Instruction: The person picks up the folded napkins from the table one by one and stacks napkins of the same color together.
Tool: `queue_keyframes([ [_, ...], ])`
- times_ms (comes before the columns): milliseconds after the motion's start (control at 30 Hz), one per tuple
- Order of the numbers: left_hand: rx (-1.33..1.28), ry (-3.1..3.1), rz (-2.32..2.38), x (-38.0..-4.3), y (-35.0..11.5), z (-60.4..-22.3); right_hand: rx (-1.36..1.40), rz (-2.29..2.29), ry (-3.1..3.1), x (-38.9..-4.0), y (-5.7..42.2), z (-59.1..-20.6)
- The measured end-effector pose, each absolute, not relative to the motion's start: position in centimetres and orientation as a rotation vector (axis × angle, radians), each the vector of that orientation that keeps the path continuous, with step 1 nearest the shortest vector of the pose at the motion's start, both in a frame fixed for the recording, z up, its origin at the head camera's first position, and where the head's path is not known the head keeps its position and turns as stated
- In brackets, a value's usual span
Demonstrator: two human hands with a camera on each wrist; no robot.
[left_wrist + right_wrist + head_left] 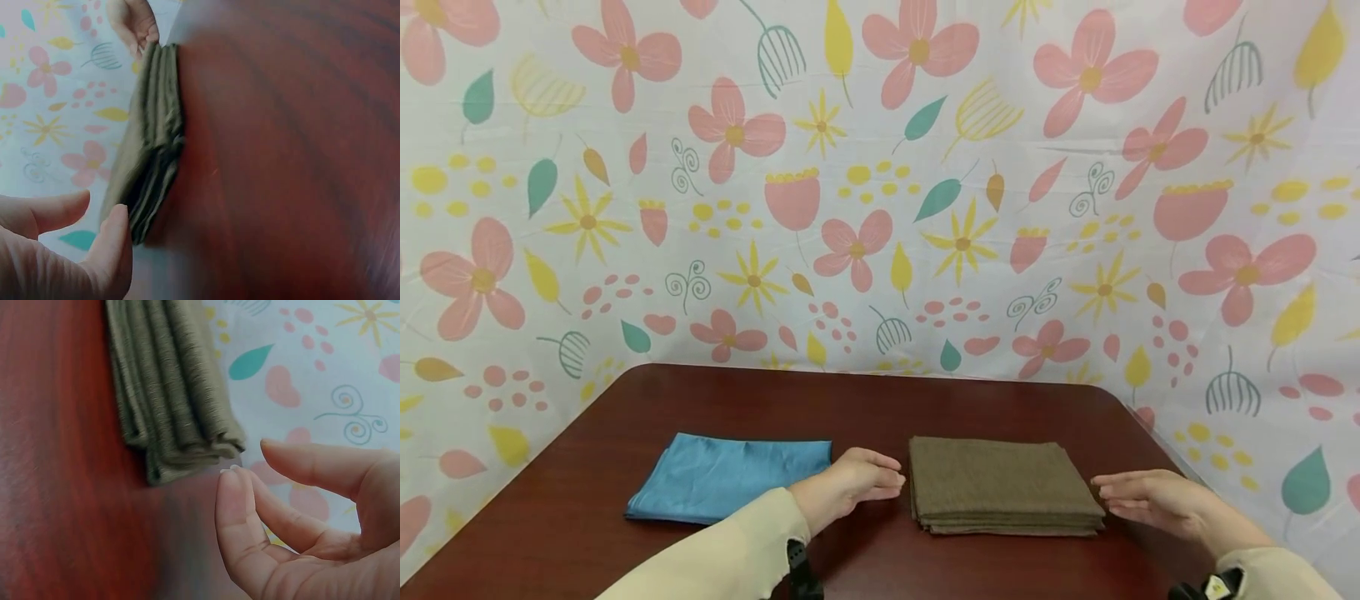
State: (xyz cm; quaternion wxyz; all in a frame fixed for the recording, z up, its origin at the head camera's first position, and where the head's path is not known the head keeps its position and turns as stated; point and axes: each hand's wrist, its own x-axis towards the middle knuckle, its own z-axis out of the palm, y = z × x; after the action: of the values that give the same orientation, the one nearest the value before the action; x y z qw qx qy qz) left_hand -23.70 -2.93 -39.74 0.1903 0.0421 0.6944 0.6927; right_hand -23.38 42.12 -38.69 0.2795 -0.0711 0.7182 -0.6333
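A folded olive-brown cloth (992,479), several layers thick, lies flat on the table between the two hands. In the head view my left hand (853,483) is just off its left edge, fingers extended and a small gap between fingertips and fabric. Off the right edge is my right hand (1157,504), its fingers pointing toward the cloth. The right wrist view has the thumb and fingers of the right hand (294,550) apart, holding nothing, near a corner of the cloth's folded layers (169,387). Likewise, the left hand (75,250) holds nothing in the left wrist view.
A folded blue satiny cloth (737,471) lies on the left of the dark red-brown table (865,400), partly behind the left forearm. A white curtain (880,183) printed with flowers and leaves hangs behind and around the table. Dark wrist straps (803,571) show at the cuffs.
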Motion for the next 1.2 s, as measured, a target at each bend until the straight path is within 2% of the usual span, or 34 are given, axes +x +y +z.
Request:
queue_keyframes([
  [167, 0.158, 1.979, 1.939, -24.0, -4.4, -38.4, -0.173, -1.749, 1.908, -23.4, 41.5, -37.4],
  [333, 0.154, 2.005, 1.915, -24.1, -5.9, -37.3, -0.361, -1.781, 1.798, -23.5, 40.7, -36.6],
  [533, 0.111, 2.042, 1.935, -24.2, -7.2, -36.5, -0.215, -1.848, 1.838, -24.0, 39.0, -36.0],
  [767, 0.067, 2.097, 1.920, -24.6, -8.4, -35.8, -0.307, -1.899, 1.783, -24.4, 37.8, -35.2],
  [933, 0.099, 2.178, 1.898, -25.0, -9.4, -34.6, -0.253, -1.990, 1.929, -24.9, 36.0, -34.4],
  [1200, 0.090, 2.344, 1.913, -26.2, -10.5, -33.4, -0.336, -2.002, 2.090, -25.7, 33.8, -32.8],
])
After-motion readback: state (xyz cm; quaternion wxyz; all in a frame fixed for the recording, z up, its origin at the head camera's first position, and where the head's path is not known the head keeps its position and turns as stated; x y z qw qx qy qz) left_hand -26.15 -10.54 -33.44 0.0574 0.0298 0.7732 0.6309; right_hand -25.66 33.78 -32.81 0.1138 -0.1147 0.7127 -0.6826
